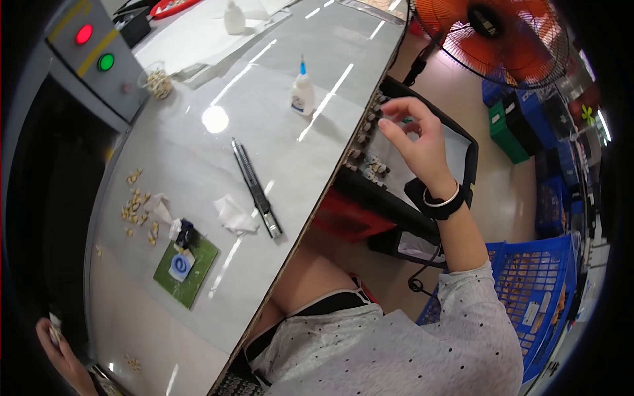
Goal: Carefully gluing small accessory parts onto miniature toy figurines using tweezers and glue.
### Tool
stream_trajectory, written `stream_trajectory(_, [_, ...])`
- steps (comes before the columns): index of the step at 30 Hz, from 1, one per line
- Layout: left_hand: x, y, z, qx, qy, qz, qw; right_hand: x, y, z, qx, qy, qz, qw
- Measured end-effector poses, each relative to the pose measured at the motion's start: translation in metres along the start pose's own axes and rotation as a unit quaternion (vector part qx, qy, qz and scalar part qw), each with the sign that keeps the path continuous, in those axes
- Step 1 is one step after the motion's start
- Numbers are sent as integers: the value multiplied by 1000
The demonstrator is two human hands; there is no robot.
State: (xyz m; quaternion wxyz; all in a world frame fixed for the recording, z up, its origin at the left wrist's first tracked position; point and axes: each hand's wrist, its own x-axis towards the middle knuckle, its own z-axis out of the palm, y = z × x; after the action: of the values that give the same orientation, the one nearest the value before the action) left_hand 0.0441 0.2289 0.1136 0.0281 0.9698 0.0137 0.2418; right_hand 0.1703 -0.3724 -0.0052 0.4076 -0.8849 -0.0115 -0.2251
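My right hand [417, 135] is lifted over the near edge of a black tray [470, 173], thumb and fingers curved apart with nothing visible between them. Small dark-and-white figures [375, 168] stand and lie along the tray's table side. At the lower left rim my left hand [61, 353] pinches a small pale piece [55, 327], too small there to name. On the table lies a green mat [198, 287] bearing a blue-and-white round piece [181, 265], with a dark blue object [185, 232] at its far edge. Beside it are a black pen-like tool [253, 181] and crumpled tissue [234, 214].
A white glue bottle [302, 96] with a blue tip stands farther up the table. Small yellowish pieces [135, 206] are scattered left of the mat; a clear cup [157, 82] holds more. A grey machine [99, 39] borders the left. An orange fan [492, 39] and blue basket [535, 264] are right.
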Motion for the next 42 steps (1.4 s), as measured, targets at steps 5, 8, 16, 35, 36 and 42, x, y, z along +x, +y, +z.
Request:
stream_trajectory(5, [-58, 172, -40, -520, -227, -53, 822, 32, -22, 59, -22, 96, -148, 984])
stream_trajectory(8, [-105, 190, -19, -716, -301, -22, 630, 52, -35, 76, 68, -52, 7, 996])
stream_trajectory(16, [-139, 190, 62, -840, -299, -220, 395, -90, -156, 76, 601, -390, 130, 685])
stream_trajectory(35, [-90, 240, 92, -903, -140, -390, 118, -127, -170, 97, 567, -322, 202, 731])
stream_trajectory(36, [-95, 238, 95, -936, -143, -299, 117, -126, -167, 95, 571, -306, 173, 742])
stream_trajectory(42, [-99, 231, 94, -913, -179, -243, 273, -119, -161, 104, 547, -241, 106, 795])
